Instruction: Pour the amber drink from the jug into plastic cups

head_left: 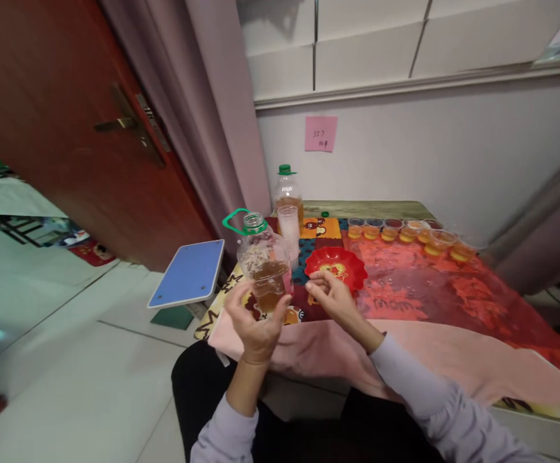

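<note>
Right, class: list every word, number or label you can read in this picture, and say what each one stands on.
"357", handwritten on the pink sticky note on the wall; the marks under it are too small to read.
On the tablecloth: lettering in the pattern, too blurred to read.
On the red plate: a gold motif at the centre, unreadable.
On the jug in the left hand: no readable label.

Head view, facing down, close to table [376, 209]

To my left, a red-brown door [43, 116] and mauve curtain [202, 116]; ahead, a white wall [405, 154] with a pink note [321, 133]; pale tiled floor [67, 341] below.
</note>
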### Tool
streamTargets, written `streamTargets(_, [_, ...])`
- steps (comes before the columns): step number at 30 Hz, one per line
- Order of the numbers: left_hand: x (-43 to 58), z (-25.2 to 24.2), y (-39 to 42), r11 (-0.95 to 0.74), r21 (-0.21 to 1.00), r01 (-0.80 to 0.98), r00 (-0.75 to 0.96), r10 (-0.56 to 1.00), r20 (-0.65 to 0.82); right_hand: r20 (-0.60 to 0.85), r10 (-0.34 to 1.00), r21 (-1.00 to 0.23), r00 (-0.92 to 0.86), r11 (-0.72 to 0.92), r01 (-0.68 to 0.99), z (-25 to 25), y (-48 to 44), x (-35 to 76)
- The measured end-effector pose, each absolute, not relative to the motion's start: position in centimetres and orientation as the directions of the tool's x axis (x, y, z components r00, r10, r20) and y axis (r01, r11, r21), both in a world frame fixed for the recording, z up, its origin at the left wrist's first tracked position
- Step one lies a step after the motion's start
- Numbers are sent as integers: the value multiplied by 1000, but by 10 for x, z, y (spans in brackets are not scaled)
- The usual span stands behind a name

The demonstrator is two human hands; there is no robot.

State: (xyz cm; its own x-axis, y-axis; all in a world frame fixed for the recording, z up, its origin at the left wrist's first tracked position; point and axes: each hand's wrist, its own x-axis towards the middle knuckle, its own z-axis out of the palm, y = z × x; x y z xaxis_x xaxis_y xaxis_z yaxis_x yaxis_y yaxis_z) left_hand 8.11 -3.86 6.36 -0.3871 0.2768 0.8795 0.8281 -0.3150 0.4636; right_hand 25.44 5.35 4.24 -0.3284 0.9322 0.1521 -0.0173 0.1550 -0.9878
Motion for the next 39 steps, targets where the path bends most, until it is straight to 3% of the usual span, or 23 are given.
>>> streamTargets(2, [50,50,-38,-257,541,801,-469,293,833,151,917,-989,-370,140,-56,34,46,233])
streamTargets(4, [29,37,-31,-226,652,723,-533,417,736,162,910,-986,-382,160,-36,35,45,220])
streamTargets(8, [18,8,-15,-206,853,479,-580,655,484,270,927,-933,-262,319,168,52,75,226])
streamTargets(10, [22,-4,-9,-183,894,408,-553,730,402,362,893,-851,-269,434,294,67,101,233])
streamTargets(13, [26,-12,-7,-130,909,397,-539,768,346,483,746,-609,-459,662,436,90,136,234])
streamTargets(15, [25,-11,-8,-124,915,383,-546,769,333,434,646,-418,-628,762,495,103,150,225])
streamTargets(17, [24,-9,-10,-126,929,348,-548,777,310,283,604,-262,-745,796,546,111,159,214])
streamTargets(20, [21,-7,-14,-121,945,305,-539,796,275,101,597,-132,-796,801,585,114,166,199])
streamTargets(27, [15,-11,-16,-102,953,285,-513,824,241,117,624,-147,-772,780,608,105,178,195])
streamTargets(39, [17,-13,-12,-119,941,318,-533,798,281,271,639,-255,-720,769,586,91,184,198])
